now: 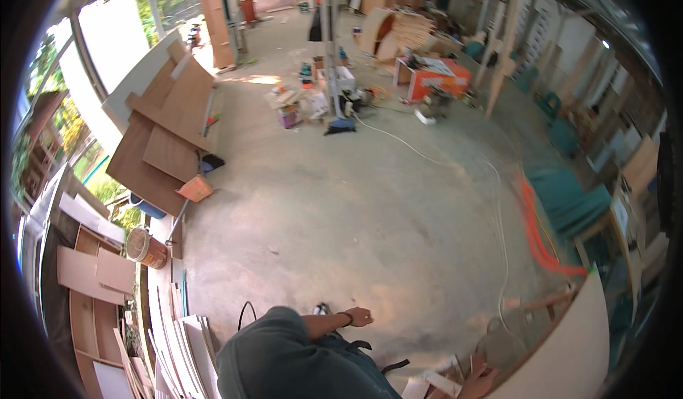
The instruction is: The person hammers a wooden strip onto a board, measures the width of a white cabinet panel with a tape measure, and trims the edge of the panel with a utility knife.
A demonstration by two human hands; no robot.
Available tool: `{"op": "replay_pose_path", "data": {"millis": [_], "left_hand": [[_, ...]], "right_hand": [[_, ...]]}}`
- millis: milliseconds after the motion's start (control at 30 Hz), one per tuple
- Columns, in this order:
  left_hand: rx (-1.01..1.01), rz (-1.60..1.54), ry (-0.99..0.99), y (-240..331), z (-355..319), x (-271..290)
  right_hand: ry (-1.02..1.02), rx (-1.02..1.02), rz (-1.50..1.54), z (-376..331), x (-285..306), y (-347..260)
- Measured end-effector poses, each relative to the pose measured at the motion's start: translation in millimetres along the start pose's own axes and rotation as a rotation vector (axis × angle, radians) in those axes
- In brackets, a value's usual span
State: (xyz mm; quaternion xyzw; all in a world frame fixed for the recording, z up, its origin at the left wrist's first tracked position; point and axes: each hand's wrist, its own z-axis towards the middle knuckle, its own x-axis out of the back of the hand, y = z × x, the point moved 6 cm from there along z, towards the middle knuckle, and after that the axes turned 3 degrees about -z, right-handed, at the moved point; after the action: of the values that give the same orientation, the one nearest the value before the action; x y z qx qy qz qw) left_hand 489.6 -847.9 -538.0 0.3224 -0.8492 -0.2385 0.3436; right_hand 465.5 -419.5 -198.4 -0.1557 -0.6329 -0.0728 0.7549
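1. The board point(562, 342) stands just right of the right hand point(480, 381), its near end running out at the lower edge of the view.
2. Its long axis slants away from the right fingers, up and to the right; the far end points toward the orange hose point(533, 228), beyond those fingers.
3. The board has a broad, smooth, cream-white face and a thin, darker edge on the side nearer the fingers. Its outer side looks bowed, in a view that bends straight edges.
4. The right fingers are small and blurred beside that edge; I cannot tell how far open they are, or whether they grip or touch the board.
5. Pale offcuts point(442, 383) lie just left of the right fingers.
6. The left hand point(362, 317), well left of the board, has its fingers loosely curled above the floor point(320, 207), with nothing visible in them.
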Motion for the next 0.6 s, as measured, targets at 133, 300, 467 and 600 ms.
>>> {"op": "replay_pose_path", "data": {"millis": [133,300,467,600], "left_hand": [[0.256,-0.279,0.29,-171,-86,117],[0.474,-0.387,0.542,-321,-165,244],[0.521,-0.693,0.766,-430,-193,314],[0.709,-0.832,0.797,-527,-192,319]], "right_hand": [[-0.059,0.099,0.392,32,-130,-188],[-0.473,0.377,0.278,-16,-326,-359],[-1.329,0.517,-0.349,-80,-462,-438],[-1.353,0.439,-0.423,-80,-468,-525]]}}
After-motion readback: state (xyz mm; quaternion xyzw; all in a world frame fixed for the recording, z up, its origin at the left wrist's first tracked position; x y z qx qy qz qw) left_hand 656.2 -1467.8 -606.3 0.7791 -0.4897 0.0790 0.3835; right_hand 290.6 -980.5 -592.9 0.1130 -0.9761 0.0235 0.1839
